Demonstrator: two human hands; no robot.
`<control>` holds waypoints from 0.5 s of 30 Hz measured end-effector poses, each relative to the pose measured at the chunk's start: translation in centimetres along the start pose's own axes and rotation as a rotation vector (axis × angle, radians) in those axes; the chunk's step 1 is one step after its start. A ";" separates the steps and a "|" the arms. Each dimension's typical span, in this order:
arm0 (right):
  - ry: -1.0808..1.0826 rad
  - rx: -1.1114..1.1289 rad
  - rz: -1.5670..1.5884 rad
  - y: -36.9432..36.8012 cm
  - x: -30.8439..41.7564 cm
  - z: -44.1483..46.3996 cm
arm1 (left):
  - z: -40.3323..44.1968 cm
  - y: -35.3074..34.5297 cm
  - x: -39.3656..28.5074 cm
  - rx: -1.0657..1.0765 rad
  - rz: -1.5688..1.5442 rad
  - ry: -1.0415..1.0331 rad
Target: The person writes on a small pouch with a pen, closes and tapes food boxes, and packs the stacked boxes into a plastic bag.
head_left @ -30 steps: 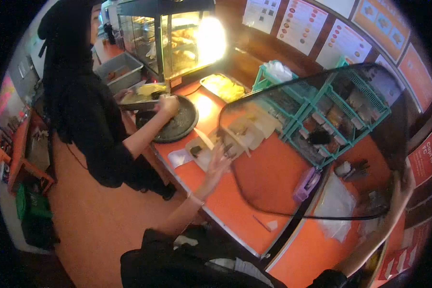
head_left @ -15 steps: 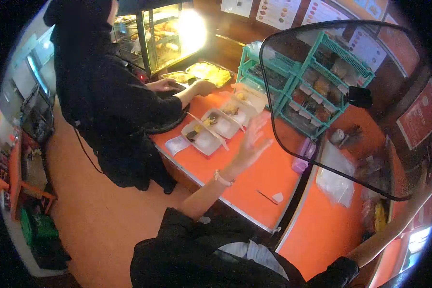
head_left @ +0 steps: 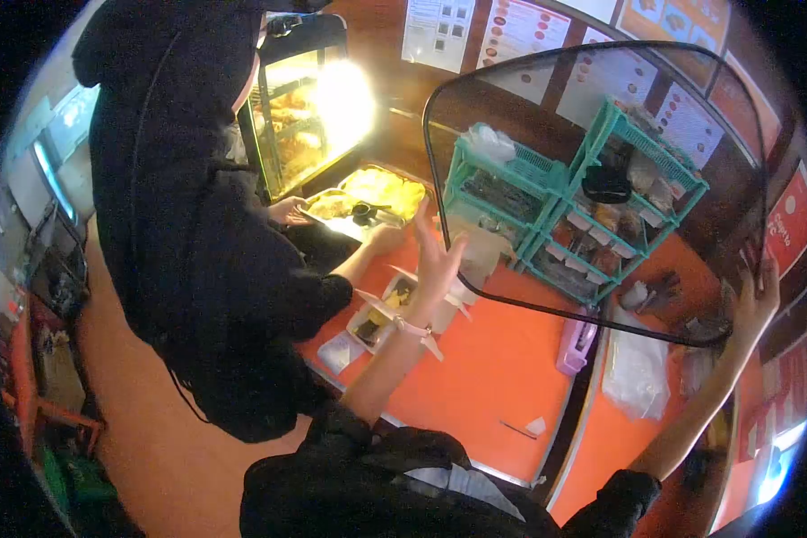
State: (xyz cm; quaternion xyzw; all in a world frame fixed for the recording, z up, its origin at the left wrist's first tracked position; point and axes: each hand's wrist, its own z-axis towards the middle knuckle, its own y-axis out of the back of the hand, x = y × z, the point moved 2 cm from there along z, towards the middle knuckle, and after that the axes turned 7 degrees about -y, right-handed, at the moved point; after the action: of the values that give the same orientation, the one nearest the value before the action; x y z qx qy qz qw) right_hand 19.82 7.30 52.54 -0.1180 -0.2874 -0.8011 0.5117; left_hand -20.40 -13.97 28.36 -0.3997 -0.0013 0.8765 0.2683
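A large see-through dark mesh panel with a black rim (head_left: pixel 592 318) is held up over the orange counter (head_left: pixel 475 386). At its right edge, my right hand (head_left: pixel 755 291) has its fingers on the rim. My left hand (head_left: pixel 438 264), fingers spread, overlaps the rim's lower left; whether it touches the rim is hard to tell. Below and beside my left wrist are open food boxes (head_left: pixel 368 327) with food inside, partly hidden by my arm. Through the mesh show green stacked baskets (head_left: pixel 556 193) of packets.
On the left, a person in black (head_left: pixel 197 233) leans over the counter, hands at a food tray (head_left: pixel 332 204). Behind stands a lit food cabinet (head_left: pixel 296 125). A purple item (head_left: pixel 576 345) and a clear plastic bag (head_left: pixel 637 372) lie on the counter.
The mesh panel and my left hand have come together at its left rim. My view has shifted. The other person has moved closer along the counter, to the food tray.
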 end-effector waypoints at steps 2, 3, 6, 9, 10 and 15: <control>0.041 0.068 0.214 -4.0 -0.4 0.4 | 0.5 0.8 2.6 -0.034 0.153 0.003; 0.039 0.063 0.210 -6.1 0.5 0.3 | 0.7 1.1 2.9 -0.029 0.149 0.002; 0.119 -0.048 0.222 -12.0 6.0 -1.4 | 1.5 1.3 4.5 0.035 0.117 0.061; 0.068 0.006 0.169 -17.3 10.1 -1.7 | 4.6 -0.1 3.4 0.083 0.141 -0.045; 0.079 0.002 0.128 -19.0 11.6 -1.9 | 6.1 -0.6 2.8 0.088 0.138 -0.042; 0.224 -0.073 0.171 -28.3 15.5 -3.2 | 17.2 -3.8 -1.4 0.274 -0.445 0.188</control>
State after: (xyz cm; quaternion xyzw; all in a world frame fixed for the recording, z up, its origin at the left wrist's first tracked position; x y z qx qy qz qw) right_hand -11.87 2.61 47.85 -0.0703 -0.1881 -0.7727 0.6021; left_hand -29.93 -7.66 41.84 -0.4291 0.0543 0.7470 0.5049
